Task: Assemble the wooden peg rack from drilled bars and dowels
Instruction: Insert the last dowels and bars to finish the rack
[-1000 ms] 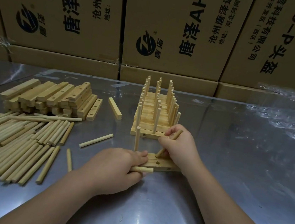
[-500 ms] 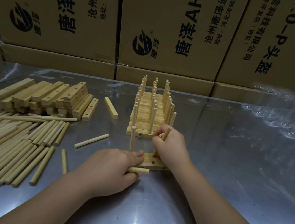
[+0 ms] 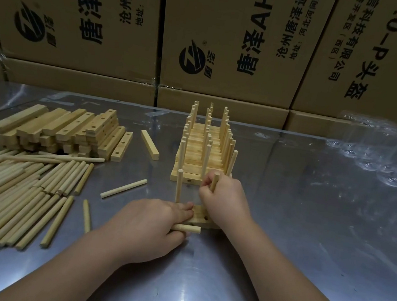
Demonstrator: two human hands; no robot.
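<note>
Drilled bar [image 3: 200, 216]: laid flat on the metal table [image 3: 305, 251] near the middle of the view, between the two hands; one open hole is seen on its top face.
Left hand [image 3: 148, 226]: rested on the bar's 9 o'clock end, with fingers curled round a spare dowel [image 3: 188, 228] that is held flat along the bar's 6 o'clock edge.
Right hand [image 3: 223, 201]: placed at 1 o'clock of the bar, closed round an upright dowel [image 3: 214, 182] whose top shows above the fist; its lower end is hidden.
Standing dowel [image 3: 178, 185]: set upright at the bar's 9 o'clock end, just beyond the left fingertips.
Finished racks [image 3: 205, 151]: lined up at 12 o'clock of the bar, just behind the right hand.
Bar pile [image 3: 64, 131]: stacked at 10 o'clock; a single bar [image 3: 150, 144] is laid between it and the racks.
Dowel heap [image 3: 12, 190]: spread at 9 o'clock; two loose dowels [image 3: 124, 188] are left between it and the left hand.
Cardboard boxes [image 3: 84, 11]: stacked along the 12 o'clock edge.
</note>
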